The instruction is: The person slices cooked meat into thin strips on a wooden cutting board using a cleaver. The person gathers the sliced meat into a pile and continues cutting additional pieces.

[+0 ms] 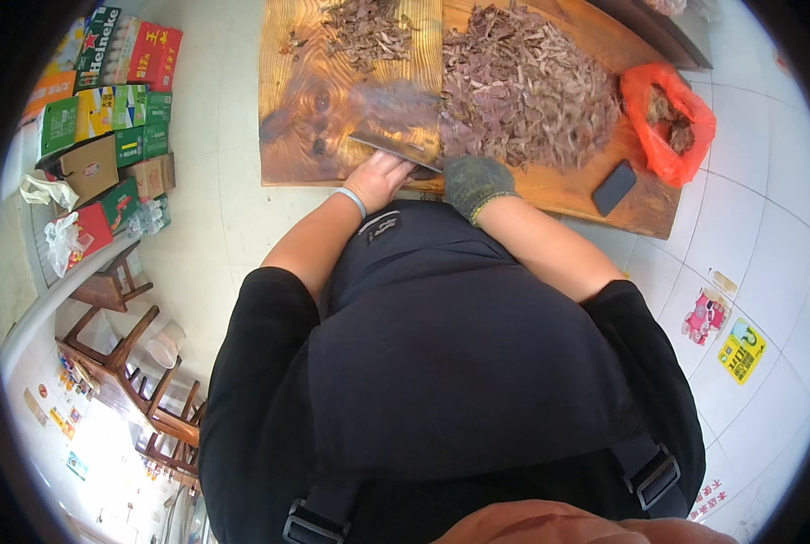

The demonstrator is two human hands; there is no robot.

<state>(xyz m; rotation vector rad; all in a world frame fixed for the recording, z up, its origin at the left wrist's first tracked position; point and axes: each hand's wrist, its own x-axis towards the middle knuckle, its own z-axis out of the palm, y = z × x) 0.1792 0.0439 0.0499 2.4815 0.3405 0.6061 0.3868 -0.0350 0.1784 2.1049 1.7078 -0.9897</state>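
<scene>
My right hand (476,185), in a dark knitted glove, grips a broad-bladed kitchen knife (391,145) near the front edge of the wooden table (296,160). The blade points left and lies across the fingers of my bare left hand (376,180). A pale band circles my left wrist. Those fingertips are partly hidden at the blade, so I cannot tell whether they hold anything. Beyond my right hand spreads a large heap of sliced brownish meat (520,88). A smaller heap of slices (371,34) lies at the far left of the tabletop.
To the right are a dark phone-like slab (614,188) and a red plastic bag (701,139) with brown lumps inside. Stacked drink cartons (116,115) stand on the left, with wooden stools (116,340) and a whitish bucket (165,345) below them. A tiled wall (738,224) borders the right.
</scene>
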